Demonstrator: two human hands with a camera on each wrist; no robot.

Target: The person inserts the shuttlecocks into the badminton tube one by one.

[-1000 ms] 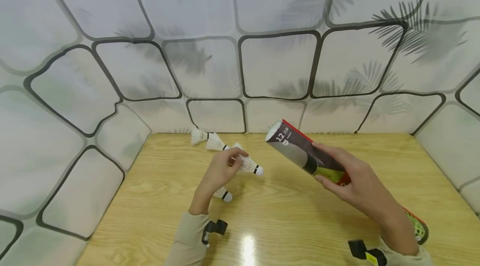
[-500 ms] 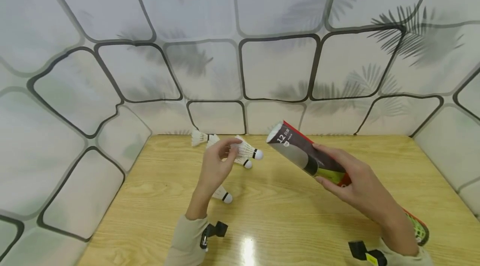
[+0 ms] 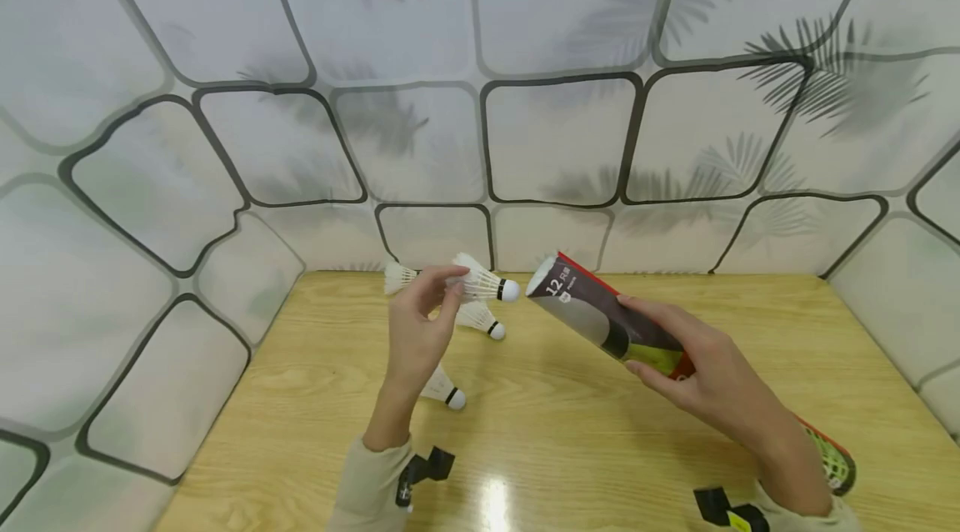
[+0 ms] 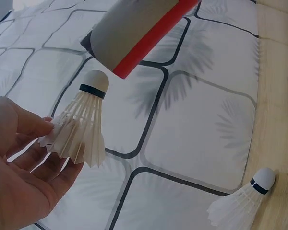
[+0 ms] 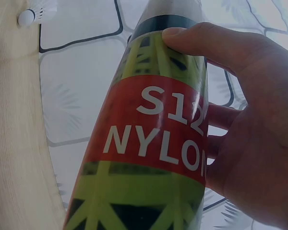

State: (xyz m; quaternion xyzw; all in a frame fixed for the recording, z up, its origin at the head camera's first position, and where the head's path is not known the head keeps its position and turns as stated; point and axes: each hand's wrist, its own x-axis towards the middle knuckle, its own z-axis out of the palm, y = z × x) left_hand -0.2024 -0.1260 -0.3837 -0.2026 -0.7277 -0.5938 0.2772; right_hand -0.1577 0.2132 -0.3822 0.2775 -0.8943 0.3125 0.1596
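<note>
My left hand [image 3: 420, 323] pinches a white shuttlecock [image 3: 487, 283] by its feathered skirt, cork end pointing right toward the tube's mouth. In the left wrist view, thumb and fingers grip the skirt edge of this shuttlecock [image 4: 84, 120], just below the tube [image 4: 139, 36]. My right hand [image 3: 697, 365] grips a printed shuttlecock tube [image 3: 600, 311], tilted with its upper end to the left. The right wrist view has the thumb laid across the tube [image 5: 144, 129], which reads "NYLON" on a red band. The tube's lower part is hidden behind the right hand in the head view.
More shuttlecocks lie on the wooden table [image 3: 570, 449]: one [image 3: 480, 319] below the held one, one [image 3: 444, 390] beside the left wrist, and one [image 3: 399, 277] at the back edge. Patterned cloth walls [image 3: 555, 140] enclose the table's back and sides.
My left hand has lifted the shuttlecock off the group and moved up and slightly left, uncovering another one beneath. The right hand and tube have shifted only slightly.
</note>
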